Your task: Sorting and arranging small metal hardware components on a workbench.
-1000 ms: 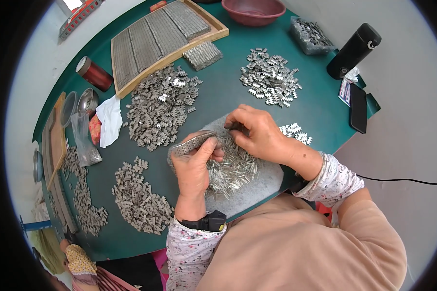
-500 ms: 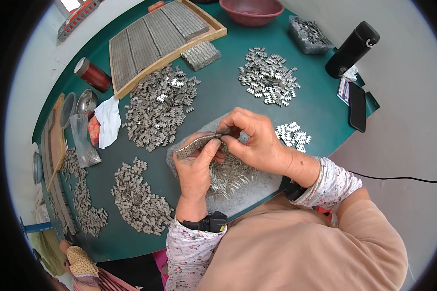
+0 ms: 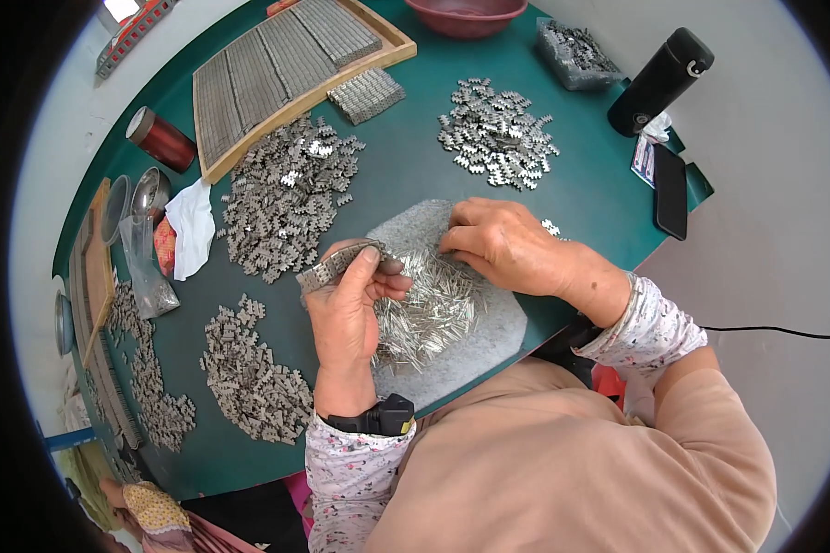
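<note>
My left hand (image 3: 343, 318) is closed around a strip of linked metal pieces (image 3: 326, 270), with the thumb pressed on its top. Just to the right, my right hand (image 3: 512, 247) is apart from the strip, over the upper right part of a pile of thin metal pins (image 3: 424, 313). Its fingertips are pinched together; whatever they hold is hidden or too small to make out. The pins lie on a grey felt mat (image 3: 493, 343) in front of me. A small heap of toothed metal pieces (image 3: 551, 228) is mostly hidden behind my right hand.
Heaps of toothed metal pieces (image 3: 295, 198) spread across the green table (image 3: 397, 166). Beyond them stand a wooden tray (image 3: 318, 90) of packed strips, a maroon bowl (image 3: 466, 20) and a black bottle (image 3: 659, 83). A phone (image 3: 670, 195) lies at right; another person's sleeve (image 3: 157, 511) shows lower left.
My right hand has drawn away from the strip, moving right to the pins. My left hand, still holding the strip, has shifted slightly left. The whole view has shifted a little.
</note>
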`<state>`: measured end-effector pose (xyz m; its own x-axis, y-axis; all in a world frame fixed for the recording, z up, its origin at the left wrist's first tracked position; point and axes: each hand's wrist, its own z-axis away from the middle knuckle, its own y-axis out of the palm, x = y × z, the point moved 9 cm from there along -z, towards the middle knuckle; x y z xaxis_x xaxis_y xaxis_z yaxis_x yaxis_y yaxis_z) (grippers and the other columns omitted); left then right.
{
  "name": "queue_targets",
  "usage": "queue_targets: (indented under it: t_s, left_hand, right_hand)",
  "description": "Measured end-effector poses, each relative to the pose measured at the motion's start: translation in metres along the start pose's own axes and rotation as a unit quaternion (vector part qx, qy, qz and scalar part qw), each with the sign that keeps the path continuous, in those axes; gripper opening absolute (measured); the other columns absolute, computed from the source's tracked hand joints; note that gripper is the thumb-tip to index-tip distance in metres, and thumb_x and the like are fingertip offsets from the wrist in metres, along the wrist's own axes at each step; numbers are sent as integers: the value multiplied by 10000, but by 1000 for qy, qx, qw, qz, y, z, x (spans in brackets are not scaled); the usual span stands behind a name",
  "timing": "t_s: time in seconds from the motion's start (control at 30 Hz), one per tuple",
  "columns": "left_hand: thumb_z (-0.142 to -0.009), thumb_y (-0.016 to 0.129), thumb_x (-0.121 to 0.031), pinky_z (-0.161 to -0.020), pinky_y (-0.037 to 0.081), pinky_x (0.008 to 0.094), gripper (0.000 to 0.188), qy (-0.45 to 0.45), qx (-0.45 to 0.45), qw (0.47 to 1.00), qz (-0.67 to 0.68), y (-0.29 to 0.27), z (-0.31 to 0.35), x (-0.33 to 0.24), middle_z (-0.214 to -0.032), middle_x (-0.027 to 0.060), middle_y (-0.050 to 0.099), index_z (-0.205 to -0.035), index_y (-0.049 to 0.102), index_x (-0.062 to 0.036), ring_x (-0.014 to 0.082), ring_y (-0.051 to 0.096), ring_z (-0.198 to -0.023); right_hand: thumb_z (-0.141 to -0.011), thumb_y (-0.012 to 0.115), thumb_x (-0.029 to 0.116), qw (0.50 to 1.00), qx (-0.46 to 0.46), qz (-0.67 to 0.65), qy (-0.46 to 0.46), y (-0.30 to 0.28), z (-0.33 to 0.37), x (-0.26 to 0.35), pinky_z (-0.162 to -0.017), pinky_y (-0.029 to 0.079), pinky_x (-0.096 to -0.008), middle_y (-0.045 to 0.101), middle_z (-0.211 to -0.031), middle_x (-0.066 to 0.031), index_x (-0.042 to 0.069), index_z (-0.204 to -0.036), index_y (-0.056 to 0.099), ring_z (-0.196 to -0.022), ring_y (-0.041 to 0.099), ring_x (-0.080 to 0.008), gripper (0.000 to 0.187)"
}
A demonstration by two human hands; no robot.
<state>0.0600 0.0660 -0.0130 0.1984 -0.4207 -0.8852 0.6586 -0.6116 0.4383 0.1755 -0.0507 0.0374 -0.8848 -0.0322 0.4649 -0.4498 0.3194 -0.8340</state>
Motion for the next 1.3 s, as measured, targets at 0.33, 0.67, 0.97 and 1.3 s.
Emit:
queue_targets:
  t_s: [0.33,0.67,0.97,1.3]
  left_hand:
    - [-889,644,-67,-553,543,289,125,-4,-5,1000,-17,0,-2,4,-781,136,663,-960,605,27,207,661,-623]
    - [-886,640,-56,-558,534,280,119,10,4,998,-63,0,-2,5,-780,132,665,-964,616,30,198,660,-623]
    - [-882,623,-37,-583,534,262,111,29,48,989,-134,22,5,-1,-766,124,670,-950,641,48,174,659,-629]
    - [-885,608,3,-618,551,250,102,38,79,985,-150,27,6,-2,-812,99,660,-956,648,64,154,664,-677]
  right_hand:
    - [-702,618,72,992,53,91,-71,19,-13,11,-750,501,-375,577,-838,-102,33,-739,624,-865,593,-282,54]
    - [-733,617,51,995,32,64,-64,17,-11,4,-683,501,-396,564,-829,-129,7,-819,572,-794,593,-306,106]
    - [-778,595,-27,972,-38,-231,33,-8,-15,-2,-653,505,-347,618,-870,-120,4,-917,634,-765,631,-280,147]
    - [-806,573,-12,924,-53,-367,91,1,-19,-8,-688,517,-284,644,-900,-104,-25,-967,615,-813,631,-159,167]
